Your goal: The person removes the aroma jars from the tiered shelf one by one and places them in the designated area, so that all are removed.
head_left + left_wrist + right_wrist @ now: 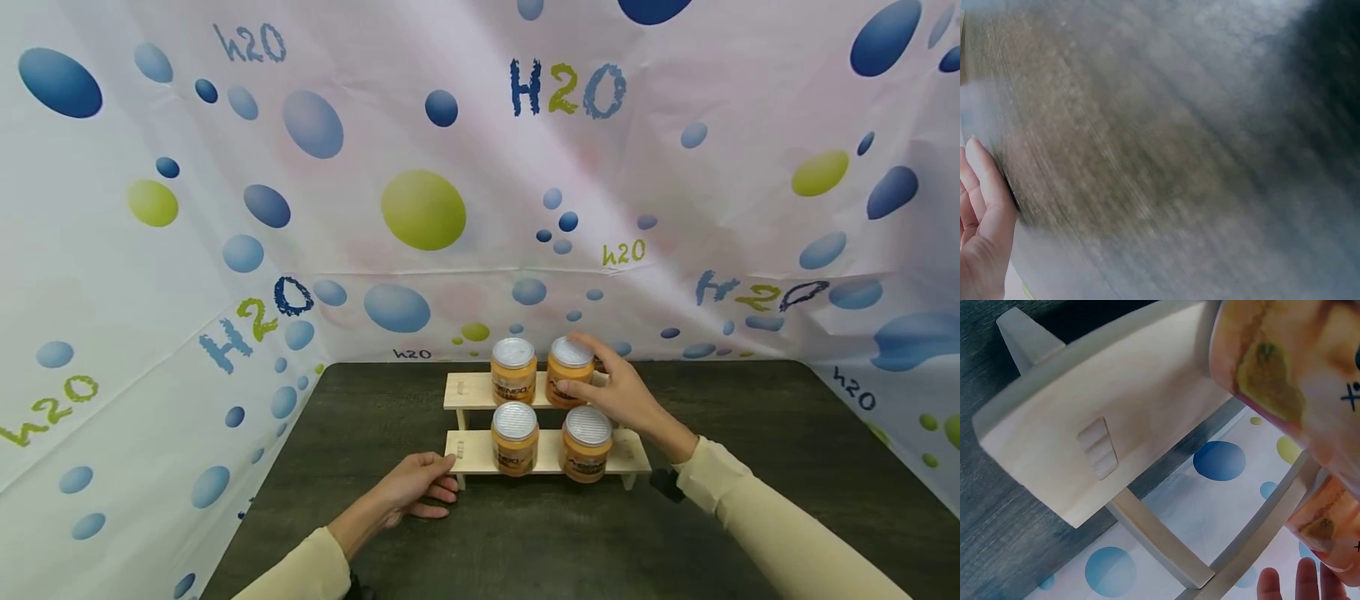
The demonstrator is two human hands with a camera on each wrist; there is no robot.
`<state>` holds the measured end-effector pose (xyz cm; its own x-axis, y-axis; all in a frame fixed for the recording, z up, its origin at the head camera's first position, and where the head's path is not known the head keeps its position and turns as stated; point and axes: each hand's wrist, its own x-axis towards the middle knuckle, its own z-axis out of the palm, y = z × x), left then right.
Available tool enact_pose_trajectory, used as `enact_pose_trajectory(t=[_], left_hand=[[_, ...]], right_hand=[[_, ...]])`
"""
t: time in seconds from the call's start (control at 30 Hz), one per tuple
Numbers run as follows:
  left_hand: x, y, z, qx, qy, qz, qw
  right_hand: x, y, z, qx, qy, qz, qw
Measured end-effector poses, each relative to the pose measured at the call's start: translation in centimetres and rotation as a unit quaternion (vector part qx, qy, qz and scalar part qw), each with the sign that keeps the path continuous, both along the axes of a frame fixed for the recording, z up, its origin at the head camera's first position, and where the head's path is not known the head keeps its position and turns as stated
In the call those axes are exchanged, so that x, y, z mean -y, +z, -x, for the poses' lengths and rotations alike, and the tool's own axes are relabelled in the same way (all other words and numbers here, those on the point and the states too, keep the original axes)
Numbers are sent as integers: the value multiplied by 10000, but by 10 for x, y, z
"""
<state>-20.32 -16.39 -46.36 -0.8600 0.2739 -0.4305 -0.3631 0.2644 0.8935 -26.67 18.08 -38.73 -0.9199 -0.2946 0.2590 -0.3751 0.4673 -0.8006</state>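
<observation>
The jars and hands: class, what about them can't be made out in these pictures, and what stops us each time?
- Head view: the right side of the back right jar, hidden by the right hand.
- Head view: the small print on the front right jar, too small.
- Left wrist view: part of the left hand, cut off by the left edge.
- Right wrist view: the nearer jar's lid, beyond the frame.

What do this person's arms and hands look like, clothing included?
The left sleeve and right sleeve are plain pale yellow, reaching the wrists. Left grip and right grip are ungloved. A dark object by the right cuff is unclear.
</observation>
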Motion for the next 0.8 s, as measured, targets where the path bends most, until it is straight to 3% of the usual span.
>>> enact_pose_trajectory(t=[0.8], left_hand=[[0, 1, 2, 75, 26, -85, 9999]], right_hand=[[2, 3, 1, 65, -46, 17, 10000]])
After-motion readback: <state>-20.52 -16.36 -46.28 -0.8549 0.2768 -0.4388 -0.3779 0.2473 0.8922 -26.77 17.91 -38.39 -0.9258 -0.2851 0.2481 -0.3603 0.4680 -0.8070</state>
